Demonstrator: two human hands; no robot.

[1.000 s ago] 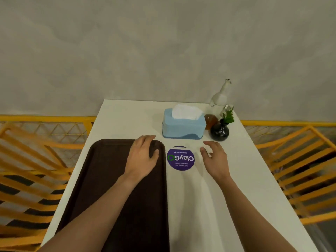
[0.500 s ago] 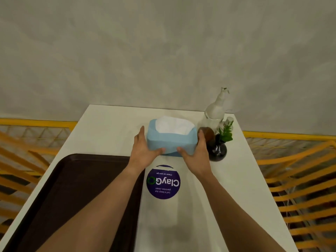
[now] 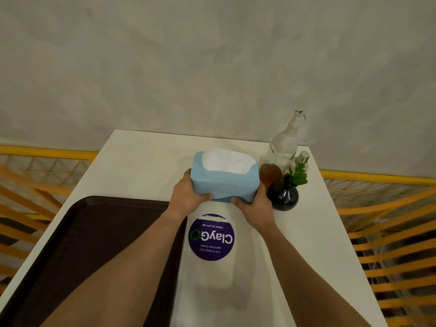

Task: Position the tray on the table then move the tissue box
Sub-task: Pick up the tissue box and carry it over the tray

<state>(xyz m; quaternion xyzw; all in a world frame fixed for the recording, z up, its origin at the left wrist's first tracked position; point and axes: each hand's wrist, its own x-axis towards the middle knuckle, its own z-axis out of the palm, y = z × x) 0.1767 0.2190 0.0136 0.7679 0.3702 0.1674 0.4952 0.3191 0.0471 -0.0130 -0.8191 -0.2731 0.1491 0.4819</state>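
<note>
A light blue tissue box (image 3: 224, 182) with white tissue showing at its top is held between both hands, tilted toward me and lifted at its near edge over the white table (image 3: 146, 161). My left hand (image 3: 188, 197) grips its left end and my right hand (image 3: 256, 204) grips its right end, thumbs under the front. A dark brown tray (image 3: 94, 244) lies flat on the table's left half, under my left forearm.
A round purple sticker (image 3: 211, 237) marks the table just before the box. Right of the box stand a black round vase with a green sprig (image 3: 283, 197), a brown jar (image 3: 270, 174) and a clear bottle (image 3: 284, 145). Yellow railings flank the table; a grey wall stands behind.
Both hands left the tray and table, reached forward and took hold of the tissue box. The box has since tipped up slightly in their grip.
</note>
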